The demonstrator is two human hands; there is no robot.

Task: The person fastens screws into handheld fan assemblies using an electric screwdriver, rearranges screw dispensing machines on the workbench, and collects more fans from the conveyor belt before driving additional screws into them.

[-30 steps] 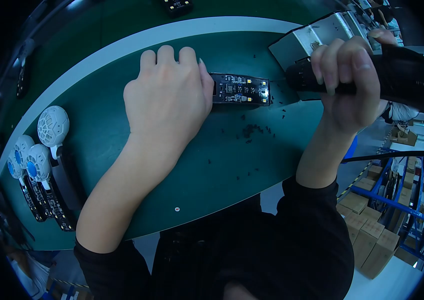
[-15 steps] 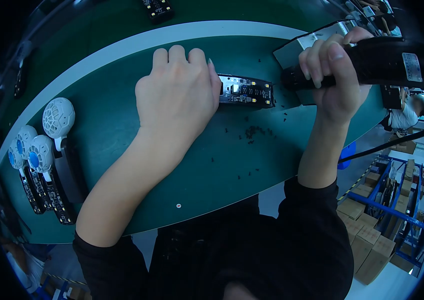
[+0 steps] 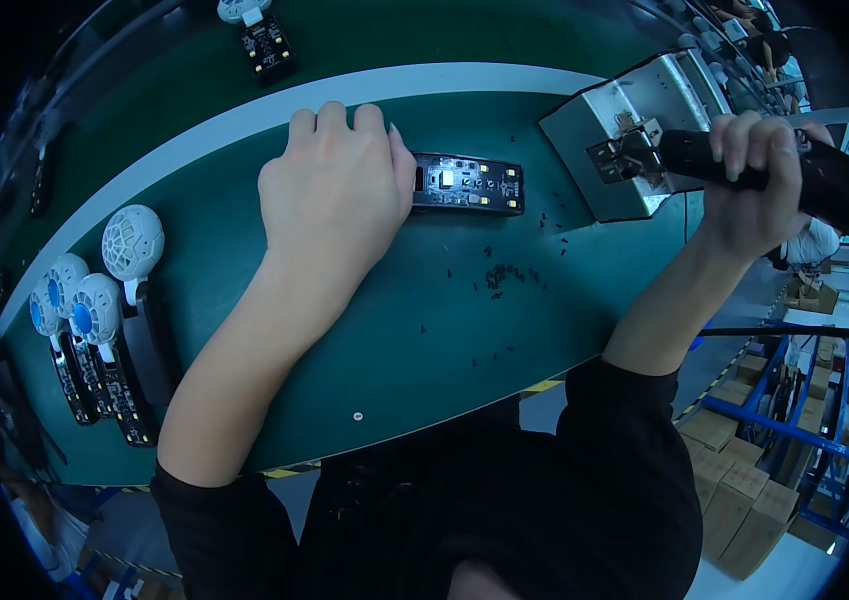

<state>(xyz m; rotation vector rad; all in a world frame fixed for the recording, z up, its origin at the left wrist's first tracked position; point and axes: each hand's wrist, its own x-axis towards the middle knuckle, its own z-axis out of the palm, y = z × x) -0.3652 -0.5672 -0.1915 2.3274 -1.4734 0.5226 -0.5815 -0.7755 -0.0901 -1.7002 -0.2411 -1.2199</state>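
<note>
My left hand [image 3: 334,190] is closed over one end of a black handheld fan handle [image 3: 469,184] lying on the green table, its circuit board facing up. That end is hidden under my fingers. My right hand [image 3: 759,185] is wrapped round a black electric screwdriver [image 3: 829,185] with a cord. The screwdriver's front end points left, at the mechanism on the front of a metal screw feeder box [image 3: 644,130]; whether its tip touches is unclear. Small dark screws [image 3: 509,275] lie scattered on the table below the handle.
Several fans with white grille heads [image 3: 132,243] lie on the table's left side. Beyond the pale curved edge strip [image 3: 424,75], another fan with a bare board [image 3: 266,48] lies on a green surface. Cardboard boxes [image 3: 754,510] and blue racking [image 3: 794,430] stand at lower right.
My right hand has moved right with the screwdriver, away from the handle and over to the screw feeder. My left hand keeps its hold. The fan beyond the strip now appears further left.
</note>
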